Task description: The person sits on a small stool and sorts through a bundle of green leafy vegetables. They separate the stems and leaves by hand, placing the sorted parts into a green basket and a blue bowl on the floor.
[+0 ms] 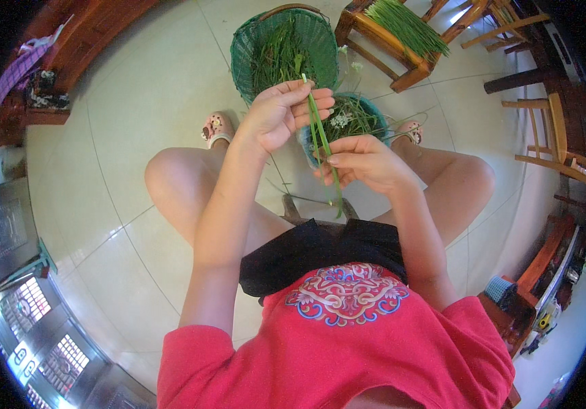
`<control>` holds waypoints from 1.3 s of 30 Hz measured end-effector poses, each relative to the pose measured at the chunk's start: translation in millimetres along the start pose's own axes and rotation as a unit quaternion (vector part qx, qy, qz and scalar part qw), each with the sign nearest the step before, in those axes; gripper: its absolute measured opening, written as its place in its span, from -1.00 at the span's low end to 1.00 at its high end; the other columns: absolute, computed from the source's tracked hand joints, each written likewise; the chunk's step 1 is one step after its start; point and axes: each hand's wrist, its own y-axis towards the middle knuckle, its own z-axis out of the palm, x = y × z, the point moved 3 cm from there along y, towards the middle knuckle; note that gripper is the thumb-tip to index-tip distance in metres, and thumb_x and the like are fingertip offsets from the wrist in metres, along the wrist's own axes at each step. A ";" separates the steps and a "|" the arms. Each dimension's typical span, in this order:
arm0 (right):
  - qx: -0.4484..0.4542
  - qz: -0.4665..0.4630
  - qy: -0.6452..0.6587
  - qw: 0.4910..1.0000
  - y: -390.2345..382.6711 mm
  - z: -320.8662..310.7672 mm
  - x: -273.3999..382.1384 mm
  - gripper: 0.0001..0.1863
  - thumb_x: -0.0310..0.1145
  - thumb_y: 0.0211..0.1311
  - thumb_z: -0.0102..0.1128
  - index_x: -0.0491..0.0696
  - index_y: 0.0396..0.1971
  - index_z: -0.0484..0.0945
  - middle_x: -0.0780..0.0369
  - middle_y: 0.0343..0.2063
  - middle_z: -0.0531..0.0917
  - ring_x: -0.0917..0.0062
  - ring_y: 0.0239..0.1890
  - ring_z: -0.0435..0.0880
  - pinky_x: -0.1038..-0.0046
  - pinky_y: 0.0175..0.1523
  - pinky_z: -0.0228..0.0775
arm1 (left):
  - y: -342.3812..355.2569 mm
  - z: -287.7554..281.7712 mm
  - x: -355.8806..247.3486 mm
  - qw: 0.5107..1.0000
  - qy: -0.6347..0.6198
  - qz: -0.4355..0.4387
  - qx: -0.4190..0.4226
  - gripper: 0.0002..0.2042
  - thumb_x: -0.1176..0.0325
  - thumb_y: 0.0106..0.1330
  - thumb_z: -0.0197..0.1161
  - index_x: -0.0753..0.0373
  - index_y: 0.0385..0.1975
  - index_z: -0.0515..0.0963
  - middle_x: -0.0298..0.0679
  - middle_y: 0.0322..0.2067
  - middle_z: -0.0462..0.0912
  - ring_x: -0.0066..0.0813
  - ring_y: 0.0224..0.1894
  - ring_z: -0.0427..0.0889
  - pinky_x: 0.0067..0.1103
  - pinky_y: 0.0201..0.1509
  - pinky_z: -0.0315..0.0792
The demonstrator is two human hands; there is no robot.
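Note:
A few long green chive stalks (318, 129), pale at their upper ends, run slantwise between my two hands. My left hand (286, 112) has them near the pale end, thumb against the fingers, which lie fairly straight behind them. Lower down, my right hand (368, 163) pinches the same stalks between thumb and fingers, and their green tips hang below it. Just beyond my left hand stands a green woven basket (242, 58) with loose greens (282, 54) inside. A smaller teal basket (378, 117), partly hidden by my hands, holds tangled stalks and white flowers (340, 120).
On a wooden stool (374, 44) at the far right lies a thick bundle of green stalks (407, 28). Wooden chairs (555, 129) line the right side. Pale tiles (109, 225) cover the floor, and my knees flank the smaller basket. A metal door (40, 341) is at lower left.

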 end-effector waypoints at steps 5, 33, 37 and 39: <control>0.015 -0.016 0.028 0.999 -2.9 2.1 0.6 -0.76 -0.37 0.03 0.08 -0.14 -0.28 0.45 0.28 -0.48 0.56 0.69 -0.52 0.48 0.69 -0.47 0.28 | 0.2 -1.7 -1.4 1.000 -0.002 0.008 0.007 -0.84 0.44 0.19 -0.02 0.36 -0.28 0.31 0.03 -0.21 0.44 -0.26 -0.20 0.50 -0.47 -0.13 0.45; 0.026 0.016 0.119 0.992 -9.2 -29.3 -14.3 -0.81 -0.52 0.00 0.00 -0.24 -0.34 0.43 0.23 -0.57 0.43 0.71 -0.64 0.26 0.74 -0.66 -0.07 | -1.2 -25.8 -41.0 0.969 0.005 0.210 -0.128 -0.86 0.42 0.20 -0.05 0.37 -0.33 0.31 0.00 -0.24 0.46 -0.27 -0.20 0.50 -0.45 -0.09 0.42; 0.026 0.023 0.130 0.991 -17.3 -45.1 -17.7 -0.82 -0.54 0.00 0.00 -0.26 -0.35 0.43 0.21 -0.54 0.45 0.69 -0.62 0.29 0.74 -0.66 -0.04 | -1.8 -30.1 -45.5 0.961 -0.015 0.231 -0.154 -0.87 0.43 0.20 -0.05 0.35 -0.33 0.29 0.02 -0.22 0.44 -0.26 -0.19 0.49 -0.44 -0.08 0.42; 0.008 0.021 0.133 0.991 -19.0 -48.3 -18.3 -0.82 -0.55 0.00 -0.01 -0.26 -0.35 0.43 0.20 -0.53 0.45 0.68 -0.61 0.32 0.74 -0.65 -0.01 | -1.8 -35.4 -47.6 0.953 -0.031 0.254 -0.165 -0.90 0.47 0.20 -0.07 0.35 -0.35 0.27 0.03 -0.26 0.46 -0.22 -0.23 0.50 -0.41 -0.13 0.45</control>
